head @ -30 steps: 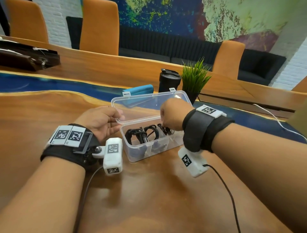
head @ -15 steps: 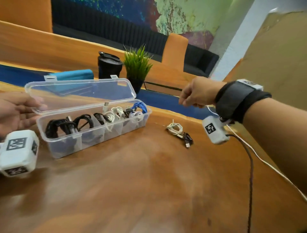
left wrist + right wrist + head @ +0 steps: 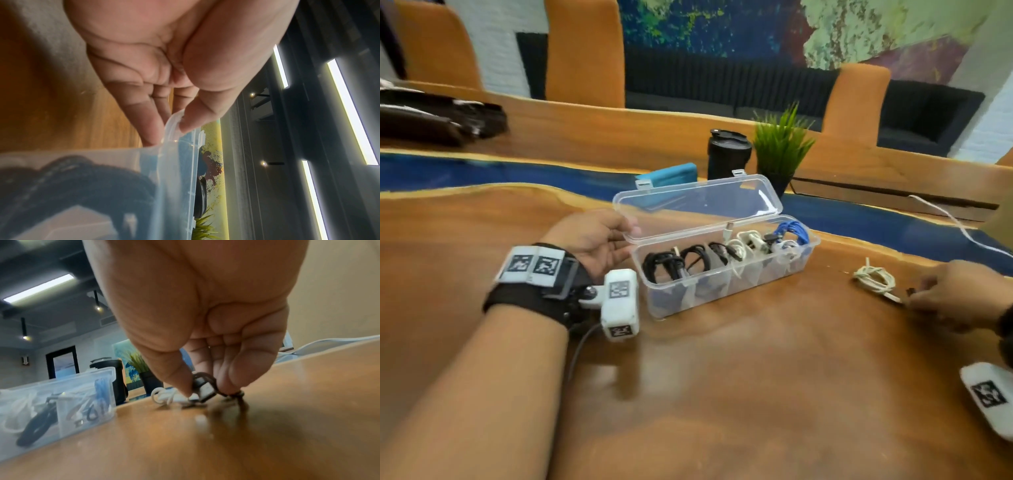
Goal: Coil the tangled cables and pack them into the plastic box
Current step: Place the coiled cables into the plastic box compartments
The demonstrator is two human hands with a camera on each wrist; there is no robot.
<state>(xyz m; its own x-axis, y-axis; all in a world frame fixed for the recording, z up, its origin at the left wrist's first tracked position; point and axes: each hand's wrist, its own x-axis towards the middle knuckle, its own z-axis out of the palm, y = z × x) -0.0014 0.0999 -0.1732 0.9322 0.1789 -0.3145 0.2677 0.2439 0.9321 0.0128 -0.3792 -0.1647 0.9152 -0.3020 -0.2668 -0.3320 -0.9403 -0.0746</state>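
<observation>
A clear plastic box [image 3: 722, 275] stands mid-table with its lid [image 3: 698, 202] raised. Coiled black [image 3: 671, 263], white [image 3: 746, 243] and blue cables [image 3: 794, 229] fill its compartments. My left hand [image 3: 628, 240] is at the box's left end. In the left wrist view its thumb and fingers [image 3: 148, 129] pinch the lid's corner [image 3: 174, 123]. To the right of the box a coiled white cable [image 3: 873, 279] lies on the table. Beside it my right hand [image 3: 914, 298] pinches a small black cable [image 3: 205, 391] against the table, next to the white cable [image 3: 164, 396].
Behind the box stand a black tumbler [image 3: 729, 154], a potted plant [image 3: 780, 147] and a blue case [image 3: 671, 173]. A loose white cord [image 3: 955, 222] runs along the right. Dark folders [image 3: 438, 120] lie far left. Orange chairs [image 3: 582, 51] line the far side.
My right hand left the box, swung right and came down on the black cable beside the white coil. My left hand stayed at the lid. The head view swung right, then back.
</observation>
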